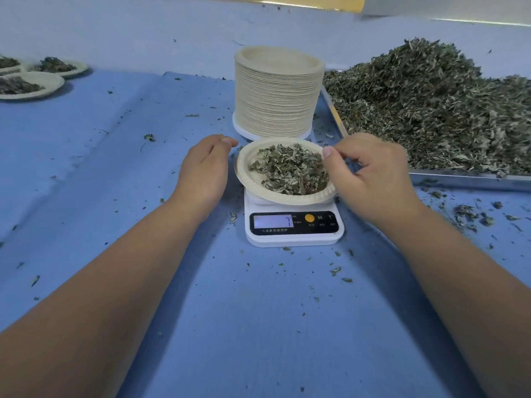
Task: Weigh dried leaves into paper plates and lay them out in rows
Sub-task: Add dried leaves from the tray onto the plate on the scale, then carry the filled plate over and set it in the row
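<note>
Plate [253,179] of leaves [290,168] sits on the scale [293,225], dead centre. Your right hand [370,179] pinches at its 3 o'clock rim, whether on leaves, I can't tell; your left hand [204,170] waits open and empty at 9. Three filled plates [54,81] lie out at 10. Tall stack [277,93] at 12 and a full tray [459,178] at 2: I'd say you've barely started.

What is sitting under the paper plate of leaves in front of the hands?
A white digital scale; its display and buttons show. The paper plate covers the weighing platform, so that surface is hidden.
</note>
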